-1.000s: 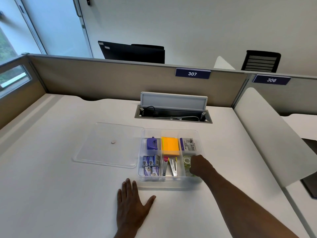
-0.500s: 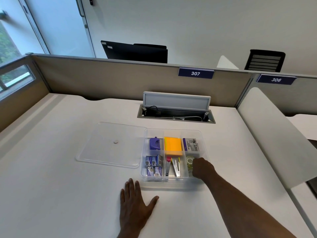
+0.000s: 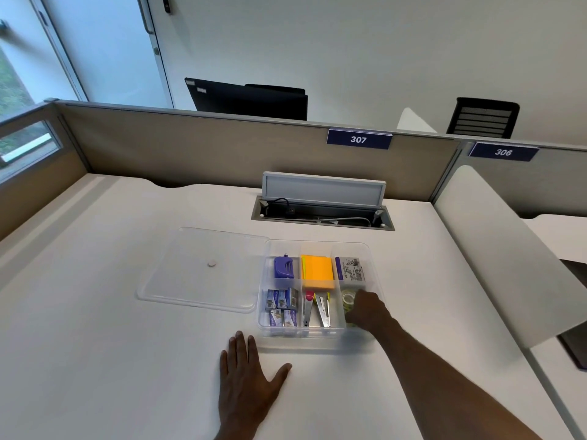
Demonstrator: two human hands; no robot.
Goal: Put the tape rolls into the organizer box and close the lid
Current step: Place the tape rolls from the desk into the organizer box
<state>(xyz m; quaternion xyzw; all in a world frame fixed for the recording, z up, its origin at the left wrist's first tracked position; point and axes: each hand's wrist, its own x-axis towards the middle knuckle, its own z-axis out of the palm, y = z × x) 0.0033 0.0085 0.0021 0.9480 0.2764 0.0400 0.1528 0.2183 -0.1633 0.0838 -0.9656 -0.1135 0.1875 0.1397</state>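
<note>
A clear organizer box [image 3: 376,258] sits on the white desk, split into compartments. Its clear lid [image 3: 203,268] lies flat on the desk, touching the box's left side. A clear tape roll [image 3: 348,298] lies in the front right compartment. My right hand [image 3: 368,309] reaches into that compartment, fingers curled down over the tape rolls; whether it grips one is hidden. My left hand [image 3: 247,379] rests flat on the desk in front of the box, fingers spread, holding nothing.
The box also holds a purple sharpener [image 3: 284,266], orange sticky notes [image 3: 317,271], staple boxes [image 3: 282,308], staple removers [image 3: 317,308] and a white carton [image 3: 351,269]. An open cable hatch [image 3: 322,201] lies behind it. A white divider panel [image 3: 495,249] rises at right.
My right hand has stayed in the front right compartment, shifting slightly over the tape. My left hand remains flat on the desk. The view has shifted a little.
</note>
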